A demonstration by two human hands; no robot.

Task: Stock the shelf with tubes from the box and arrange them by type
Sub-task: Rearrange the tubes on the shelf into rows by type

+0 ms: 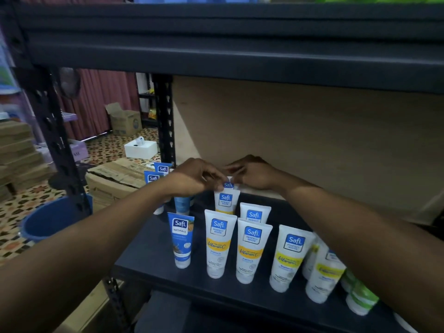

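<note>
Both my hands reach to the back of the dark shelf (153,251). My left hand (192,177) and my right hand (252,173) pinch the top of a white tube (228,185) that stands at the rear, mostly hidden behind another white tube with an orange band (225,200). In front stand two orange-band white tubes (219,241), several yellow-band white tubes (289,255) to the right, and green-banded ones (360,299) at the far right. Blue tubes (181,239) stand in a column on the left.
A black upright post (164,121) and the upper shelf board (240,56) frame the opening; a brown backboard (312,140) closes the rear. On the floor to the left are a blue bucket (50,219), cardboard boxes (115,179) and a white box (140,149).
</note>
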